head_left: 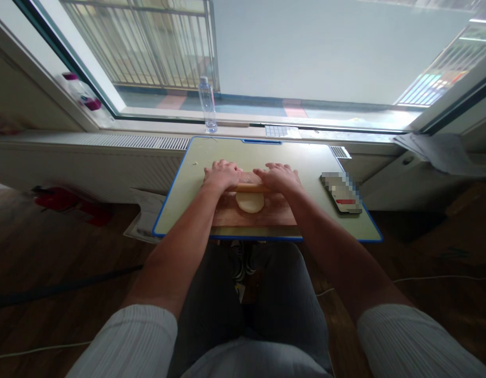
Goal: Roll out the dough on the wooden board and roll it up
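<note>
Rolling seemed the step in hand: the pale round disc of dough (250,202) lay on the brown wooden board (274,215) at the middle of the blue-edged cream counter (180,194), with the slim wooden rolling pin (249,187) touching its 12 o'clock edge. Another pass would call for even, steady pressure. The left hand (222,174) and right hand (279,176) lay flat, fingers spread, palms pressing the pin's ends. A clear plastic bottle (207,105) stood at 12 o'clock.

No readable text anywhere (one item pixelated).
</note>
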`<state>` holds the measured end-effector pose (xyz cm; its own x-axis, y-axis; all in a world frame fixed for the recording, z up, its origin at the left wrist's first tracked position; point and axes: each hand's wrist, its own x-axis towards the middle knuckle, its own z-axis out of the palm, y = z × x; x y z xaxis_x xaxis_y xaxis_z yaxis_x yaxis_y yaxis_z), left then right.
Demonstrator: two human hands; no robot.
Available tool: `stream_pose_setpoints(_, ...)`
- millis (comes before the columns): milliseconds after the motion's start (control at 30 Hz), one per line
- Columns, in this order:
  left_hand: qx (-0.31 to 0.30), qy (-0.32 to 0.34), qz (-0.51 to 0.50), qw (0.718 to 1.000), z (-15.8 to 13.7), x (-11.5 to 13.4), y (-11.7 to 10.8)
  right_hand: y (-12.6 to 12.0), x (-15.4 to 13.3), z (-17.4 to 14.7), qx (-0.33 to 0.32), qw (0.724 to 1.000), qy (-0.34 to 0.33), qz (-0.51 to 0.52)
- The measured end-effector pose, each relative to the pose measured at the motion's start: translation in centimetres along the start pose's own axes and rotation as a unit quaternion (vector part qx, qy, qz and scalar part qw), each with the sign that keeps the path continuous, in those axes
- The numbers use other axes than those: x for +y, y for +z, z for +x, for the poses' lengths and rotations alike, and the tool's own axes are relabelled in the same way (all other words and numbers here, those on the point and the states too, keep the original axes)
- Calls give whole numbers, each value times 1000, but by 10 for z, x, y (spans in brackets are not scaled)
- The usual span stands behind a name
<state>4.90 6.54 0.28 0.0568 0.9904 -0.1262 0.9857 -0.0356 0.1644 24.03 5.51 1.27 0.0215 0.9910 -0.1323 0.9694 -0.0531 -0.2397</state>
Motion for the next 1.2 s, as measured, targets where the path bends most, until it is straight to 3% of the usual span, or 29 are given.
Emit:
stream_pose_setpoints(300,42,16,-11,999,0,-1,1,0,2,-5,40,999,-18,-24)
stream_pose_setpoints(633,36,20,-14,999,-22,-2,1,3,0,-29,42,999,-12,-30)
stream_pose_setpoints(1000,11,9,-11,1000,-28,0,3,9,4,-33,42,998,-26,-34)
stream_pose_setpoints(1200,12,9,-19,1000,-46,0,6,11,3,-43,56,998,-29,-27)
